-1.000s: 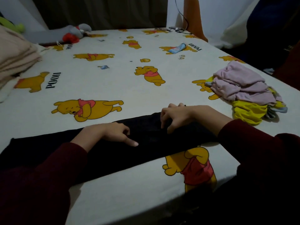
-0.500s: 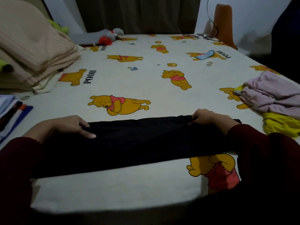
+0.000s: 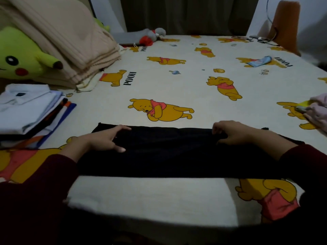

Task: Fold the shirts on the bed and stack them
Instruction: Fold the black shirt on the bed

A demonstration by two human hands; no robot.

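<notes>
Cream Winnie-the-Pooh bedsheet (image 3: 177,89) covers bed, dark curtain behind. Black shirt (image 3: 168,152) lies folded into long band across near edge. Left hand (image 3: 104,140) rests flat on shirt's left part, fingers straight. Right hand (image 3: 230,132) curls fingers over shirt's far edge, pinching fabric. Stack of folded shirts (image 3: 30,110) at left, white one on top. Unfolded pink and yellow clothes (image 3: 318,110) at right edge. Pikachu plush (image 3: 21,57) beside beige blanket (image 3: 67,41).

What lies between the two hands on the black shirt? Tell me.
In the head view, only the black shirt itself, folded into a long band, spans from the left hand to the right hand; nothing rests on that stretch.
</notes>
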